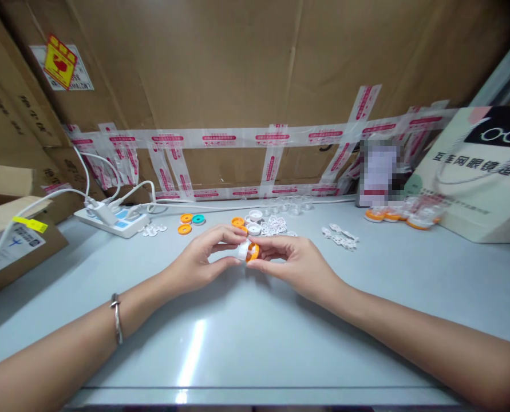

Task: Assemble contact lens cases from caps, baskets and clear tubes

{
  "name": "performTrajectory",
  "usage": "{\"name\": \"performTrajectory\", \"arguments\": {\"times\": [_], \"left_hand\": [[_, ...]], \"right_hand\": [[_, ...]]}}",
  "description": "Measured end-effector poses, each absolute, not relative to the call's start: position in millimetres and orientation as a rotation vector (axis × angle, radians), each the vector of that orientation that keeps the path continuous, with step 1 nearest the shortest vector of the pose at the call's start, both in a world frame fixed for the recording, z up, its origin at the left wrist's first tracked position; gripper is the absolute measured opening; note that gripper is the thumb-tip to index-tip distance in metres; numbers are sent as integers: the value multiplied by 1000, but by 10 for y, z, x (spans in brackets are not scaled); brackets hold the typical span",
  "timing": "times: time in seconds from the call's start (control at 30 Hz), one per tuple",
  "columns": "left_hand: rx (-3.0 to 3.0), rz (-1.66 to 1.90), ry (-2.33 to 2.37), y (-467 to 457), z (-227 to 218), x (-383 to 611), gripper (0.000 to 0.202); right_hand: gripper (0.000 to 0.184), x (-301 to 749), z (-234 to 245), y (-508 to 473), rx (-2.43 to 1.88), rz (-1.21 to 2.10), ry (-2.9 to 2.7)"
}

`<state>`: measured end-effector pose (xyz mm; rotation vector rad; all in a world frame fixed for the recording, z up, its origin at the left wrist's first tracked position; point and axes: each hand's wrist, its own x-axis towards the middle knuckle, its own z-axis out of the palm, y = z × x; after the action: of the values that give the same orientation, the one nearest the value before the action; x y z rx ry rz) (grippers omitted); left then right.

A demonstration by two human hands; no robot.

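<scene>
Brown cardboard boxes [220, 68] with red and white tape stand behind a smooth pale grey table [237, 343]. Just above the middle of the table, the left hand [203, 257] and the right hand [291, 260] meet. The left hand is curled almost closed, and its thumb and first fingers pinch a small round white plastic cap [242, 250]. The right hand is curled the same way and pinches a small orange plastic ring [253, 252]. The cap and the ring touch each other, side by side, between the fingertips.

It looks like the two bits are being pushed together. To do this well, I think they should face each other flat, not tipped, so the edges line up all the way round. A soft, even squeeze from both sides should work better than a hard push on one edge, because the bits are small and could slip out. Holding them low over the table would help, so a dropped bit does not roll far.

The ring is bright orange, round and thin. The cap is plain white and about as wide as the ring. I cannot tell if they are clicked together yet. More orange rings [185, 223], one blue-green ring [198, 219] and more white caps [255, 222] lie behind the hands, near a white power strip [113, 220]
</scene>
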<state>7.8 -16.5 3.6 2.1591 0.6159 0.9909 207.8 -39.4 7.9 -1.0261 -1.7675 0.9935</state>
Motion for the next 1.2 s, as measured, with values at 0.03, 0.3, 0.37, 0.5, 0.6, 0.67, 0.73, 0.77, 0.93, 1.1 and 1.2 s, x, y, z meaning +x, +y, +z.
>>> {"name": "performTrajectory", "arguments": {"times": [0.03,0.3,0.37,0.5,0.6,0.67,0.73,0.77,0.93,1.1,1.2], "left_hand": [[2169,989,617,-167,37,75,21],[2233,961,607,-176,43,84,23],[2231,966,606,-178,46,86,23],[2226,970,618,-182,53,85,24],[2236,975,642,-187,55,85,24],[2245,986,654,-190,56,85,24],[2250,993,663,-196,60,88,24],[2249,994,672,-200,64,91,24],[2222,988,734,-232,98,114,26],[2273,995,777,-244,110,122,24],[2359,998,778,-240,94,120,25]], "right_hand": [[32,2078,75,-395,-1022,987,-1771],[35,2086,65,-408,-994,916,-1831],[35,2086,71,-414,-994,916,-1825],[35,2084,78,-419,-986,897,-1827],[35,2083,70,-414,-982,867,-1838],[36,2085,59,-408,-976,848,-1846],[37,2088,48,-404,-974,823,-1853],[37,2090,44,-402,-976,811,-1856],[36,2092,50,-409,-983,800,-1872],[34,2087,56,-420,-977,746,-1878],[32,2088,47,-417,-963,706,-1897]]}}
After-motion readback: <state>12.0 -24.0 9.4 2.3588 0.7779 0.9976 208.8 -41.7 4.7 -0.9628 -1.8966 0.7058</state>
